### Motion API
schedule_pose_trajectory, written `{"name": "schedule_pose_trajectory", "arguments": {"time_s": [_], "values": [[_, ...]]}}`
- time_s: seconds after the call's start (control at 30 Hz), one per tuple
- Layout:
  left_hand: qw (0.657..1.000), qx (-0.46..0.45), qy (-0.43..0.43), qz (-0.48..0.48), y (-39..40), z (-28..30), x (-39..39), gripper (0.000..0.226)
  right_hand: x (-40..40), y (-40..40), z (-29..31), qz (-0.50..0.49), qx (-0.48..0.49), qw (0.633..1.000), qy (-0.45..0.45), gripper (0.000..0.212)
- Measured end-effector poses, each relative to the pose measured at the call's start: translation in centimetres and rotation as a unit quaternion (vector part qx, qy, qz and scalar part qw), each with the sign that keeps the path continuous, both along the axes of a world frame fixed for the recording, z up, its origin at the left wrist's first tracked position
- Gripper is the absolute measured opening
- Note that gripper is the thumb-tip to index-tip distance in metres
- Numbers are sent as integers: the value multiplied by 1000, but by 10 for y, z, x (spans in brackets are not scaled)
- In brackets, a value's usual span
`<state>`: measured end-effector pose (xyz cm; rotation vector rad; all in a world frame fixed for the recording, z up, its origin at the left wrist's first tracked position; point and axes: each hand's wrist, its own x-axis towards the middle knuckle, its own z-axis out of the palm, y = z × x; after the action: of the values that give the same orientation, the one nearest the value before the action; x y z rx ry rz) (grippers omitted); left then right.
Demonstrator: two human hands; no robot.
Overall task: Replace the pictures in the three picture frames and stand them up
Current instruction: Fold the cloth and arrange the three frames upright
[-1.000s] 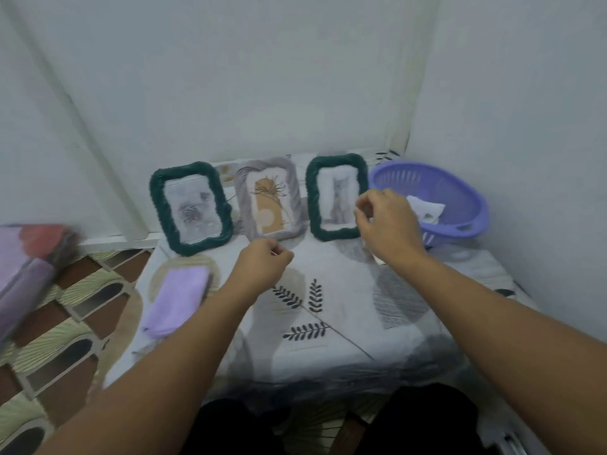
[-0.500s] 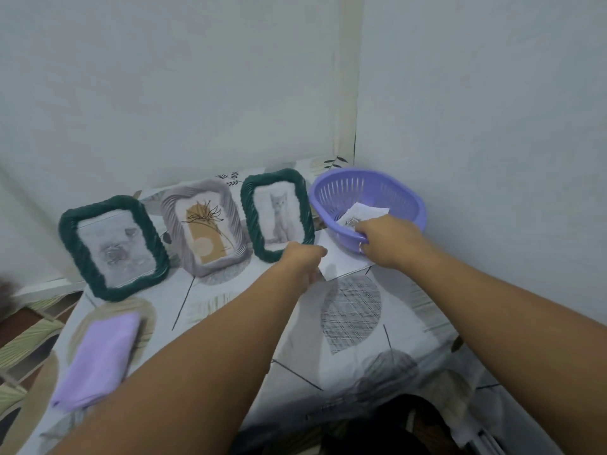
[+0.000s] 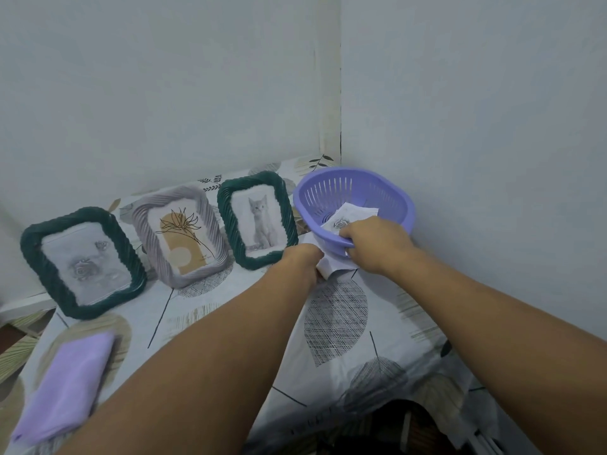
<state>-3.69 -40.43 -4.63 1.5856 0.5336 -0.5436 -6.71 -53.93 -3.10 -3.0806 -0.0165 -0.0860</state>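
Three picture frames stand in a row against the back wall: a dark green frame [image 3: 82, 262] with a grey rose picture, a pale grey frame [image 3: 181, 234] with a line-drawn flower, and a smaller dark green frame [image 3: 258, 220] with a kitten picture. My right hand [image 3: 374, 246] grips the near rim of the purple basket [image 3: 354, 192], which holds loose printed pictures [image 3: 353, 215]. My left hand [image 3: 303, 261] holds a white paper sheet [image 3: 335, 266] lying just under the basket's near edge.
A folded lilac cloth [image 3: 65, 385] lies at the table's near left. The leaf-patterned tablecloth [image 3: 335, 316] covers the table, which sits in a corner with walls behind and to the right. Patterned floor shows at the far left.
My view swung right toward the basket. My right hand went from the kitten frame to the basket's rim. My left hand moved right to the paper beside the basket.
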Motion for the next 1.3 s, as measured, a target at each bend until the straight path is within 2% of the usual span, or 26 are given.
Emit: {"name": "schedule_pose_trajectory", "arguments": {"time_s": [0.17,0.23,0.3,0.5,0.6,1.0,1.2,1.3], "values": [[1000,-23,-4,-1,-5,-8,1,10,0,0,-2,2,15,1000,-2,13],[1000,-5,-8,8,-7,-14,7,11,0,0,-2,0,16,1000,-2,12],[1000,14,-15,16,-12,-22,14,23,0,1,-1,-3,17,1000,-3,15],[998,13,-41,48,-19,-38,19,41,-2,0,4,-5,8,1000,3,10],[998,-2,-44,40,-15,-40,20,48,-1,-2,6,-10,10,1000,4,21],[996,-20,-85,-11,11,-19,-22,15,-5,2,6,-22,4,1000,12,16],[989,-28,-140,-33,26,-6,-38,12,-7,5,7,-32,-1,999,23,12],[981,-2,-192,-40,40,6,-45,11,-7,5,7,-30,1,999,26,6]]}}
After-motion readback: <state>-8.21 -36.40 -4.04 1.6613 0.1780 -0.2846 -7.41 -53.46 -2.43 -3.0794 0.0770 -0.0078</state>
